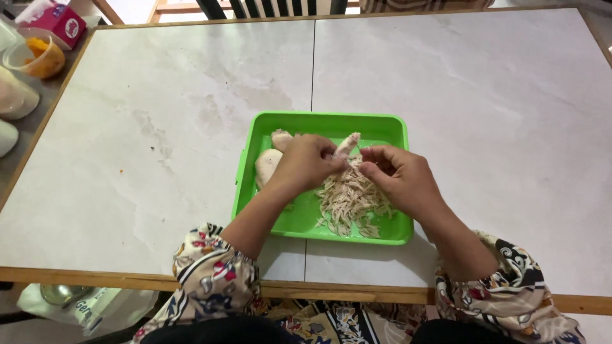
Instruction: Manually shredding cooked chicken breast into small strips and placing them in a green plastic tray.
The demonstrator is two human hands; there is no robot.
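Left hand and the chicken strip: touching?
Touching. The head view shows the left hand pinching the pale chicken strip at its fingertips, above the green tray.

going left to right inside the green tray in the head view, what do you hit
Whole chicken pieces → left hand → chicken strip pinched between both hands → right hand. The shredded chicken pile lies below the hands, all within the green tray.

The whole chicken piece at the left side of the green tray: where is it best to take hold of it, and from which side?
Probably from above, at the rounded middle of the whole chicken piece, fingers across its width. It lies flat against the left wall of the green tray, so a side approach is blocked there.
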